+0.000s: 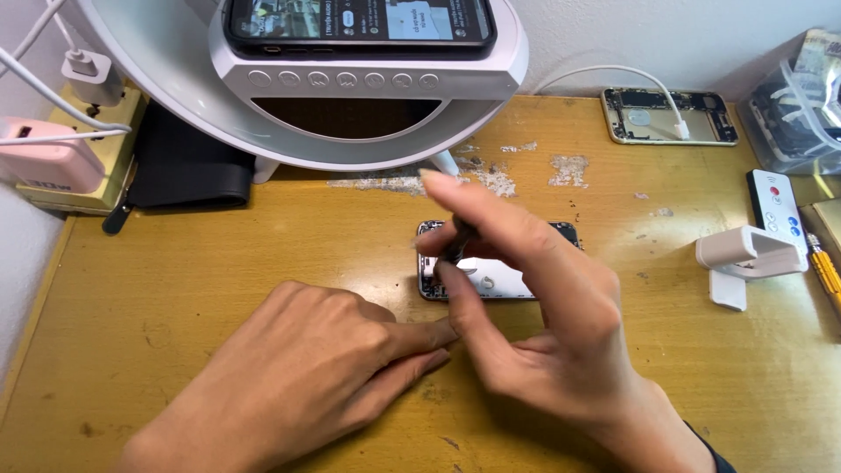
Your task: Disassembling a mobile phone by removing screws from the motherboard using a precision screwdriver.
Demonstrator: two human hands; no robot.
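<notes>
An opened phone body (499, 278) with its inner parts exposed lies on the wooden table (219, 254), mostly hidden behind my right hand. My right hand (534, 307) pinches a thin dark tool (457, 243) upright, its tip down on the phone's left end. My left hand (307, 368) rests flat on the table, its fingertips reaching toward the phone's near left corner. Whether they touch the phone is hidden.
A white round lamp stand (368, 83) at the back holds a lit phone (359, 22). A second opened phone shell (670, 116) lies back right with a white cable. A remote (775, 210), white holder (745, 258), yellow screwdriver (825, 271), black pouch (188, 166) and power strip (83, 149) ring the table.
</notes>
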